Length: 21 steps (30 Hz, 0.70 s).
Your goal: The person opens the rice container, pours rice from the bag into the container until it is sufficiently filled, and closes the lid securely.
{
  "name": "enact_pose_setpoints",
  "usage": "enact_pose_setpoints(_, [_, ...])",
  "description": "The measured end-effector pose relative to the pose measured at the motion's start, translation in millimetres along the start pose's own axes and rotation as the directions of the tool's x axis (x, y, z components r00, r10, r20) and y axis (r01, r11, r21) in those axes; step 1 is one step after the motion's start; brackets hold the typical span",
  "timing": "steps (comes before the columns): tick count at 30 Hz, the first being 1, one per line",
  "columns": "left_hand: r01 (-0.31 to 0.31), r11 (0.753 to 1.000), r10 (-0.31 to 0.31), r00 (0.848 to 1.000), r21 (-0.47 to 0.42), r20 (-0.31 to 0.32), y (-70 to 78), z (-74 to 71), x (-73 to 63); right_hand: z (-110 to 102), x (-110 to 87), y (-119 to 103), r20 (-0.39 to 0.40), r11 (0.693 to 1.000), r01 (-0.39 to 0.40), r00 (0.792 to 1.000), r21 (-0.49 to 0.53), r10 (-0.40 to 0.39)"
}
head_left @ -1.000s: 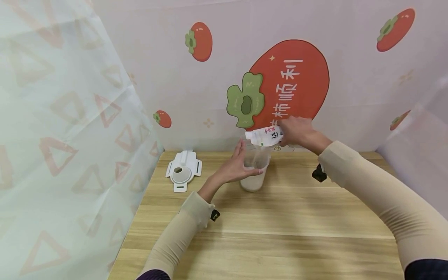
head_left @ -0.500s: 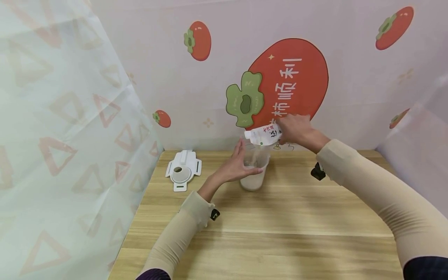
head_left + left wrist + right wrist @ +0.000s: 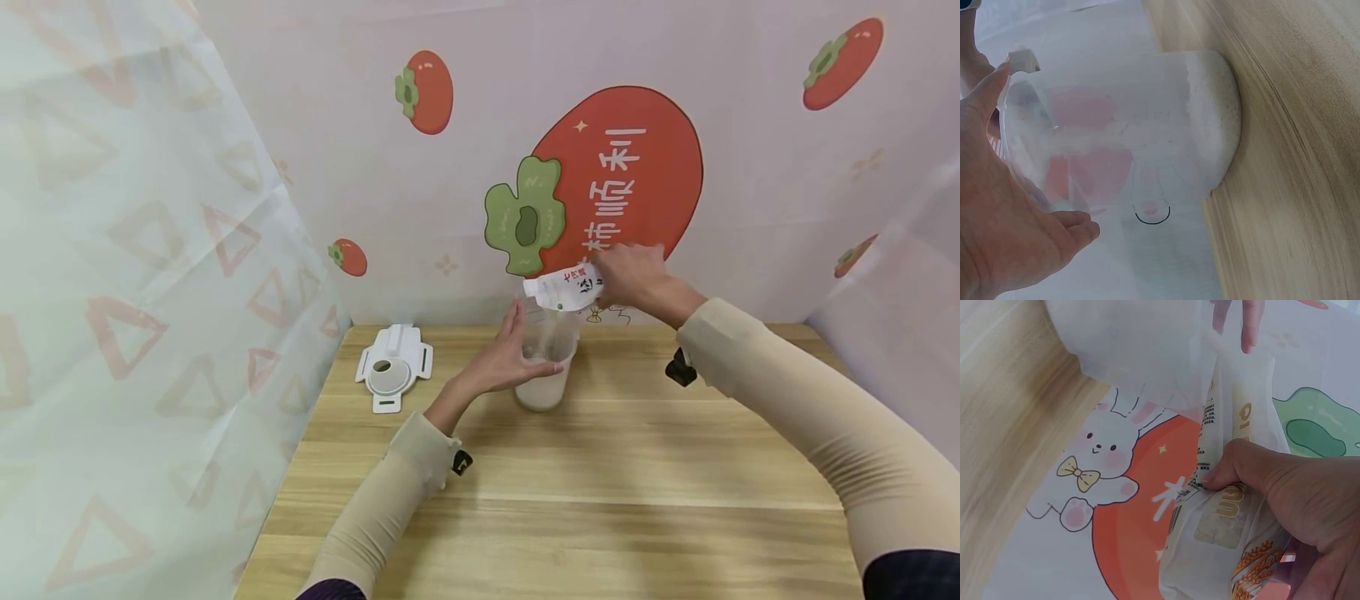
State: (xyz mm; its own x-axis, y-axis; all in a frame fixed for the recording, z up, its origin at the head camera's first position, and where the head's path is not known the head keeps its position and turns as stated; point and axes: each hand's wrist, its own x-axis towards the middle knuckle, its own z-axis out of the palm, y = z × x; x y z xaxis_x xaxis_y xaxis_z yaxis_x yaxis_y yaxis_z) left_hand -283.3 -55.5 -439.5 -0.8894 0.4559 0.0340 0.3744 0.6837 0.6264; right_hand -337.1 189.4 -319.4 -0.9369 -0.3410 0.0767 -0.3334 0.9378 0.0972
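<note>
My left hand [image 3: 501, 360] holds a tall translucent plastic container [image 3: 542, 392] near its rim, thumb on one side and fingers on the other. The container stands on the table with a layer of white rice [image 3: 1215, 119] at its bottom. Above its mouth, my right hand [image 3: 636, 273] grips a white printed bag of rice [image 3: 564, 290], tilted so its open end points left. A pale stream of grains falls from the bag into the container. Rice shows through the bag's clear window [image 3: 1225, 519] in the right wrist view.
A white plastic piece [image 3: 388, 375] with a round part, a hole and slotted tabs lies at the table's back left. Behind the wooden table [image 3: 570, 500] stands a wall covering [image 3: 465, 175] printed with persimmons. A pale sheet [image 3: 142, 300] closes off the left side.
Grains keep streaming from the bag into the container. My right hand and the bag have shifted slightly left. My left hand stays at the container's rim.
</note>
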Motion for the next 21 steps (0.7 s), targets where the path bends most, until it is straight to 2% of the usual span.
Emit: enact_pose_setpoints(21, [0.004, 0.999, -0.004, 1.0, 0.032, -0.011, 0.3, 2.3, 0.1, -3.5, 1.8, -1.5, -0.016, 0.998, 0.004, 1.0, -0.062, -0.005])
